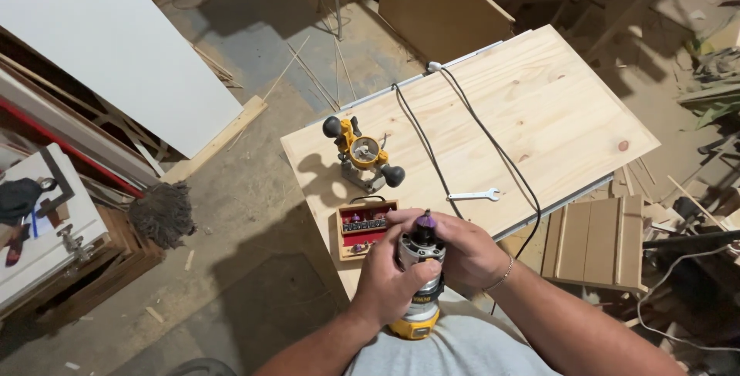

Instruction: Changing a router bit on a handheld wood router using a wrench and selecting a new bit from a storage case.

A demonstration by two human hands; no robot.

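My left hand (389, 280) wraps around the silver body of a yellow router motor (420, 268), held upright against my chest with its collet end up. My right hand (462, 249) closes over the top of the motor, its fingers at a purple router bit (424, 231) standing in the collet. Just beyond my hands a small wooden box of router bits (364, 226) with a red lining lies open on the pine board (539, 106). A yellow plunge base with two black knobs (364, 154) stands further back on the board.
A flat wrench (474, 196) and a black power cord (470, 129) lie on the board. A white panel (100, 37) leans at the left, with a broom head (162, 213) on the floor. Slatted wood pieces (593, 241) and scrap lie at the right.
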